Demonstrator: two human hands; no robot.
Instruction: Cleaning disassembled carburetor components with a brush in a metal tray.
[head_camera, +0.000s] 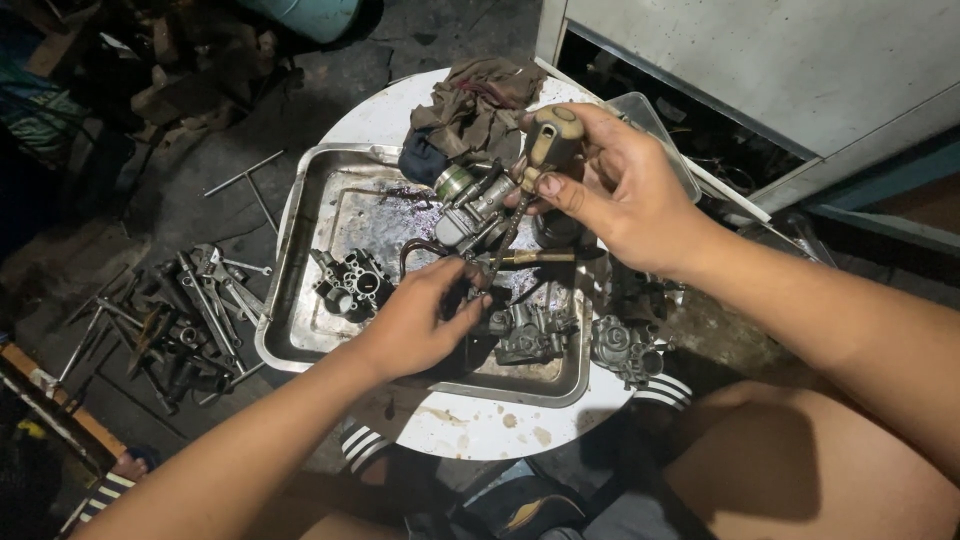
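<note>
Two hands are working over the tray (300, 330): my right hand (610, 185) is gripping the screwdriver (548, 150), my left (425, 320) is pinching a carburetor part (470, 300), and I'm fearing the tip slipping off.

left hand (420, 320): my palm and curled fingers cover the dark part under them, so I cannot tell what it grips or how tightly.
screwdriver (545, 150): I see the handle in my right hand (610, 185); the shaft tip is lost among the metal parts below.
metal tray (300, 330): its middle is hidden by my left hand and the parts lying in it.
tool pile (190, 310): too dim and tangled on the floor for me to name single tools.
rag (475, 105): its lower edge is hidden behind the carburetor parts.
blue drum (305, 15): cut off by the top edge.
cabinet (780, 70): cut by the top and right edges; its inside is too dark to read.
</note>
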